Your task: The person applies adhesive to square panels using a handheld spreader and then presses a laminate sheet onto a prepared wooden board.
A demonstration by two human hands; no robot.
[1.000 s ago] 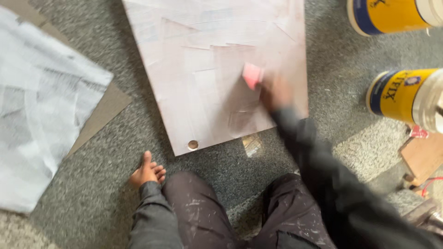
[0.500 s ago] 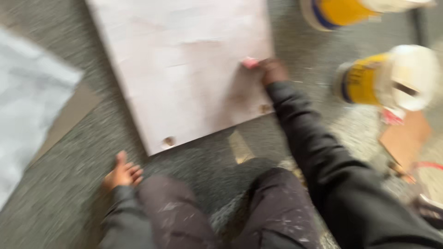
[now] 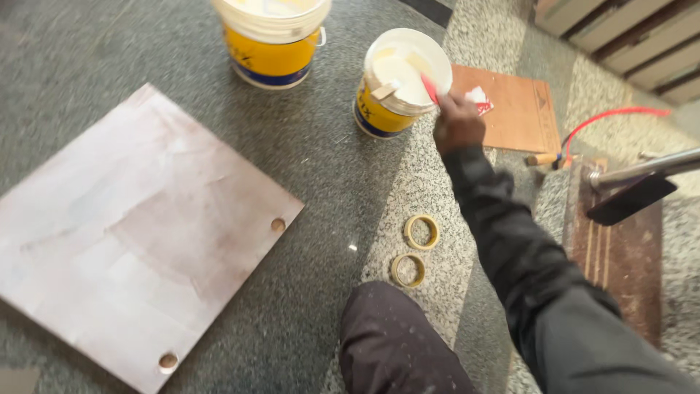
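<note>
The right hand (image 3: 458, 122) grips a red scraper (image 3: 429, 89) over the rim of the small bucket (image 3: 403, 80), with the board (image 3: 138, 233) well left of that bucket and two tape rings (image 3: 421, 232) near it

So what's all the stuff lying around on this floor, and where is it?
board: 1, pale whitish-pink, square with corner holes, left on the floor
large bucket: 1, yellow with white rim, top centre
small bucket: 1, yellow, open, white paste inside, right of the large one
tape rolls: 2, tan, on the floor by the knee
brown panel: 1, reddish brown, flat behind the small bucket
red cord: 1, right, on the floor
dark plank: 1, grooved, right edge
scraper: 1, pinkish red, at the small bucket's rim
right hand: grip on the scraper
left hand: out of view
</note>
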